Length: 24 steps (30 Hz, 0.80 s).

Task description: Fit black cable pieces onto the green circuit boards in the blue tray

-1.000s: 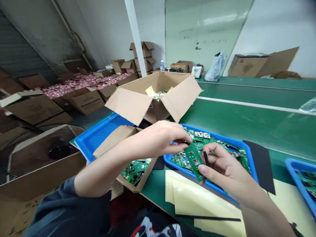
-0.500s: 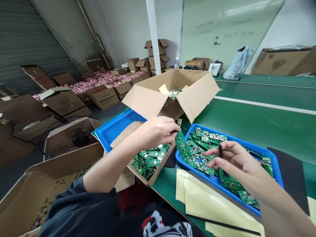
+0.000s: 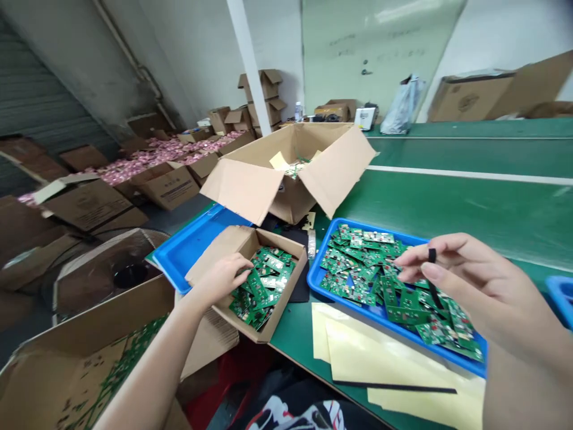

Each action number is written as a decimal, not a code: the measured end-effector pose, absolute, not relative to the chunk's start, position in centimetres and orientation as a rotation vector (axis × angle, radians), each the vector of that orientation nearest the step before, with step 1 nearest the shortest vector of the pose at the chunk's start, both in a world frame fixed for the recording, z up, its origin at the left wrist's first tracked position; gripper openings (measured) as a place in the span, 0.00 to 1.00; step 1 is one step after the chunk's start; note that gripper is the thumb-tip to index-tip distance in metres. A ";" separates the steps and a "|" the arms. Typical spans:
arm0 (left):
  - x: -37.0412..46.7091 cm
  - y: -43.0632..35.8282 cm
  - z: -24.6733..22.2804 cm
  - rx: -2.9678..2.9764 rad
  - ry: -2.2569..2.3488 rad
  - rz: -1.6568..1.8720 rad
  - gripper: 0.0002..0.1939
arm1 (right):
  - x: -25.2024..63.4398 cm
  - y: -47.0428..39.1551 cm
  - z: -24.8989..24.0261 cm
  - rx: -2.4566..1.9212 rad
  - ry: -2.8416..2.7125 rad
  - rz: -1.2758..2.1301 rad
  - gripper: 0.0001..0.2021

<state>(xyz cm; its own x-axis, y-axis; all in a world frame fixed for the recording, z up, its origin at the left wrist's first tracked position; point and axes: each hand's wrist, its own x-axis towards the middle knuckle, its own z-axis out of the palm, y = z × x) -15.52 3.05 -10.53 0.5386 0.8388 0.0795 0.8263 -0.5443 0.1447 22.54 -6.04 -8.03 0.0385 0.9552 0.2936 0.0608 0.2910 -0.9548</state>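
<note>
My left hand (image 3: pixel 226 278) is over the near side of a small open cardboard box (image 3: pixel 283 310). Its thumb and fingers pinch the end of a green circuit board (image 3: pixel 256 285), which lies over the other boards in that box. To the right, my right hand (image 3: pixel 474 286) hovers above a blue tray (image 3: pixel 389 325) heaped with green circuit boards (image 3: pixel 358 257). A narrow black strip (image 3: pixel 432 255) is between its thumb and fingers, and part of it hangs down below them.
A large open carton (image 3: pixel 250 185) stands behind the small box. Another blue tray (image 3: pixel 197 239) lies to the left. Yellowish sheets (image 3: pixel 380 352) rest along the near table edge. At lower left is a carton (image 3: pixel 54 364) holding green scraps, with a fan (image 3: pixel 129 275) beyond it.
My left hand has carried the circuit board from beside the blue tray leftward into the small box. My right hand keeps the black strip over the tray. The view has shifted right.
</note>
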 end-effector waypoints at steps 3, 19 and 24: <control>-14.6 3.7 -9.8 2.694 1.467 0.214 0.15 | 23.6 -6.6 -7.2 -0.995 -1.308 0.856 0.05; 10.0 4.6 -11.6 2.754 0.842 -0.222 0.16 | 26.5 -6.9 -6.2 -1.037 -1.122 0.466 0.05; 11.4 4.5 -13.6 2.620 0.770 -0.174 0.08 | 26.4 -6.5 -6.9 -1.081 -1.099 0.405 0.07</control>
